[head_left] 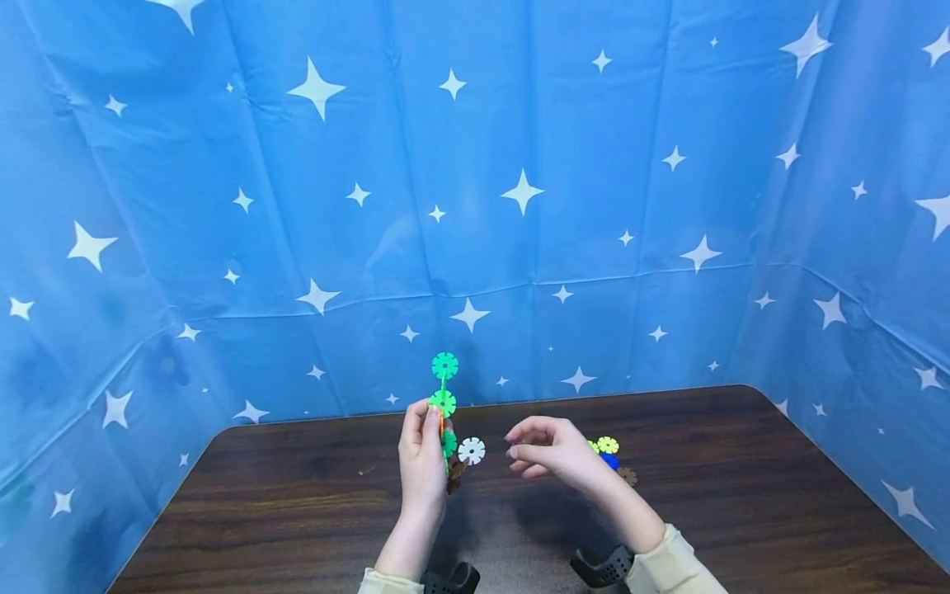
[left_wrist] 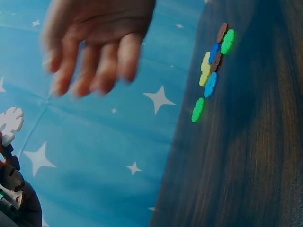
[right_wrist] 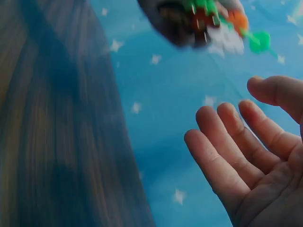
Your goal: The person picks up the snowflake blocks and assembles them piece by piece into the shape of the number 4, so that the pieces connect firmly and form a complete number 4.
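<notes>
My left hand (head_left: 425, 462) grips an upright chain of notched plastic discs above the table. Green discs (head_left: 444, 365) form its top, an orange disc (head_left: 441, 425) shows near the fingertips, and a white disc (head_left: 471, 450) and brown discs (head_left: 456, 476) stick out on the right side and below. Part of the chain is hidden behind the fingers. To the right of it, my right hand (head_left: 552, 452) hovers with nothing in it; its fingers are spread and slightly bent in the right wrist view, palm showing.
Loose discs lie on the dark wooden table (head_left: 297, 503) behind the right hand: yellow (head_left: 609, 445), blue (head_left: 609, 461) and brown (head_left: 629, 476). The left wrist view also shows green discs (left_wrist: 198, 109) among them. A blue star-patterned curtain (head_left: 475, 206) surrounds the table's back and sides.
</notes>
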Tool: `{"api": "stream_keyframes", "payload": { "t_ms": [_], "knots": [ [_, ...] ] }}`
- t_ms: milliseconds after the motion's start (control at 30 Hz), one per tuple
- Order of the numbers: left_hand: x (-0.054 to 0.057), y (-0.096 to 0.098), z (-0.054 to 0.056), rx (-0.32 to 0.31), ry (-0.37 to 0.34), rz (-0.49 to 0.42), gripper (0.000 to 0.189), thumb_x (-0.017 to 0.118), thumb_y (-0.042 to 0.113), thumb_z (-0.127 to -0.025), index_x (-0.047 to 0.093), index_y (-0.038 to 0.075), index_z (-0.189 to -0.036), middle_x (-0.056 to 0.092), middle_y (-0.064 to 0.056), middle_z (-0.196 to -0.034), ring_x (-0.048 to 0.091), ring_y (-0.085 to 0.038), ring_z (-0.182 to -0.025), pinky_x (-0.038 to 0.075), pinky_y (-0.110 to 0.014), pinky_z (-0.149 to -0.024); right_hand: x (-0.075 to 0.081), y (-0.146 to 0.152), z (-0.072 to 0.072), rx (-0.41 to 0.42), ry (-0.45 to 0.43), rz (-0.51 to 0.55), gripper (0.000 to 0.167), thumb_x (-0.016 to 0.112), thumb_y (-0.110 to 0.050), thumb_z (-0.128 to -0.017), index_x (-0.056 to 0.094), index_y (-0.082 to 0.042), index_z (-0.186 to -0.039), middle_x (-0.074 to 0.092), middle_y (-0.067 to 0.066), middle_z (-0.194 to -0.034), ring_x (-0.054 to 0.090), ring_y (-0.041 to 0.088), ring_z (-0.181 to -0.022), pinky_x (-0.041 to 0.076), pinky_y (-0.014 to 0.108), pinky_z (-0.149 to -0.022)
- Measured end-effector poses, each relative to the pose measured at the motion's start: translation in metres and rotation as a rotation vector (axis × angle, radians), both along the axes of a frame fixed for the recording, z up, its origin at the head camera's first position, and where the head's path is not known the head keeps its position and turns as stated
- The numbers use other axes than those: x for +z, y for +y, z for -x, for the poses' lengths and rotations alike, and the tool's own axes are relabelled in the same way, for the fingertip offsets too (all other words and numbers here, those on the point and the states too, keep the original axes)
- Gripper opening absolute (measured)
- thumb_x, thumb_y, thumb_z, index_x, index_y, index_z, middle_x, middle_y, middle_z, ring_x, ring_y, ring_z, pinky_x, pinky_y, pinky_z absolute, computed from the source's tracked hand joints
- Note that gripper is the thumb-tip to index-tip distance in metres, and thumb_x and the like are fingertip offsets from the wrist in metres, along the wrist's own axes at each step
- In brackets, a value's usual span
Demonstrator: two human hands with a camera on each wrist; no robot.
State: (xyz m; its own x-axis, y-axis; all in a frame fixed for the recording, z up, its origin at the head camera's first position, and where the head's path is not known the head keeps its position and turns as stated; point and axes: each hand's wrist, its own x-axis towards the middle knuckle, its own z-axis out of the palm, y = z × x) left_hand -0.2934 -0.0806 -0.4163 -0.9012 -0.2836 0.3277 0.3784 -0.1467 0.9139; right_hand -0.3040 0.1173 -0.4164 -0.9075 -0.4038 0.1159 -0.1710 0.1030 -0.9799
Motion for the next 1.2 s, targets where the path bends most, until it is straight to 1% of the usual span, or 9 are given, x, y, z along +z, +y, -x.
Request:
{"api": "stream_keyframes", "payload": {
  "t_ms": [133, 300, 367, 500, 667, 833, 933, 1067, 1200],
  "knots": [
    [0.0, -0.002, 0.001, 0.0, 0.019, -0.003, 0.022, 0.045, 0.017, -0.104, 0.053, -0.002, -0.111, 0.049, -0.004, -0.077, 0.044, -0.011, -0.061, 0.037, -0.021, -0.05, -0.005, 0.032, 0.004, -0.067, -0.003, -0.078, 0.025, 0.068, -0.012, -0.089, 0.063, 0.003, -0.108, 0.067, 0.013, -0.092, 0.069, 0.034, -0.084, 0.057, 0.045, -0.07],
    [-0.001, -0.005, 0.002, 0.002, 0.02, -0.015, 0.023, 0.045, 0.019, -0.104, 0.052, -0.002, -0.11, 0.049, -0.004, -0.078, 0.044, -0.011, -0.062, 0.037, -0.02, -0.05, -0.013, 0.07, 0.014, -0.142, 0.031, -0.133, 0.023, 0.068, -0.011, -0.09, 0.063, 0.005, -0.106, 0.067, 0.013, -0.089, 0.066, 0.038, -0.081, 0.056, 0.048, -0.07],
    [-0.001, -0.006, 0.002, 0.005, 0.014, -0.017, 0.024, 0.045, 0.02, -0.104, 0.053, -0.002, -0.111, 0.049, -0.004, -0.078, 0.044, -0.01, -0.062, 0.037, -0.02, -0.05, -0.017, 0.083, 0.019, -0.177, 0.056, -0.157, 0.023, 0.069, -0.011, -0.089, 0.064, 0.005, -0.105, 0.066, 0.012, -0.088, 0.065, 0.037, -0.079, 0.056, 0.048, -0.072],
    [-0.001, -0.007, 0.002, 0.005, 0.009, -0.021, 0.024, 0.045, 0.02, -0.105, 0.052, -0.002, -0.111, 0.049, -0.004, -0.078, 0.044, -0.01, -0.061, 0.037, -0.02, -0.049, -0.026, 0.106, 0.027, -0.217, 0.044, -0.231, 0.027, 0.069, -0.015, -0.09, 0.064, 0.005, -0.108, 0.066, 0.012, -0.09, 0.064, 0.033, -0.08, 0.056, 0.043, -0.071],
    [-0.002, -0.005, 0.002, 0.007, 0.015, -0.004, 0.024, 0.045, 0.02, -0.104, 0.053, -0.002, -0.11, 0.049, -0.004, -0.078, 0.044, -0.011, -0.062, 0.037, -0.021, -0.052, -0.038, 0.131, 0.032, -0.193, 0.01, -0.347, 0.032, 0.07, -0.019, -0.09, 0.064, 0.006, -0.109, 0.066, 0.007, -0.09, 0.064, 0.026, -0.077, 0.055, 0.038, -0.068],
    [-0.005, -0.003, 0.003, 0.017, 0.02, 0.014, 0.023, 0.046, 0.019, -0.104, 0.053, -0.002, -0.109, 0.048, -0.003, -0.076, 0.045, -0.011, -0.062, 0.038, -0.022, -0.054, -0.047, 0.149, 0.032, -0.128, -0.012, -0.401, 0.029, 0.071, -0.018, -0.088, 0.065, 0.005, -0.105, 0.063, 0.006, -0.082, 0.058, 0.023, -0.071, 0.052, 0.036, -0.061],
    [-0.006, -0.003, 0.003, 0.031, 0.023, 0.008, 0.021, 0.046, 0.017, -0.104, 0.054, -0.002, -0.108, 0.048, -0.003, -0.076, 0.044, -0.011, -0.062, 0.038, -0.022, -0.053, -0.05, 0.155, 0.031, -0.099, -0.018, -0.423, 0.028, 0.071, -0.018, -0.088, 0.065, 0.003, -0.104, 0.062, 0.004, -0.081, 0.055, 0.021, -0.069, 0.049, 0.035, -0.058],
    [-0.004, -0.004, 0.003, 0.033, 0.023, 0.009, 0.022, 0.046, 0.017, -0.104, 0.054, -0.002, -0.108, 0.048, -0.003, -0.076, 0.044, -0.011, -0.062, 0.038, -0.022, -0.054, -0.052, 0.159, 0.032, -0.1, -0.013, -0.451, 0.026, 0.072, -0.016, -0.086, 0.065, 0.004, -0.101, 0.059, 0.003, -0.077, 0.05, 0.017, -0.062, 0.046, 0.032, -0.054],
    [-0.003, -0.007, 0.003, 0.034, 0.016, 0.021, 0.023, 0.046, 0.019, -0.104, 0.054, -0.002, -0.109, 0.049, -0.003, -0.076, 0.045, -0.01, -0.062, 0.039, -0.023, -0.053, -0.054, 0.159, 0.033, -0.09, -0.025, -0.483, 0.028, 0.075, -0.013, -0.081, 0.063, 0.004, -0.099, 0.052, 0.0, -0.07, 0.043, 0.013, -0.055, 0.04, 0.028, -0.05]
  ]
}}
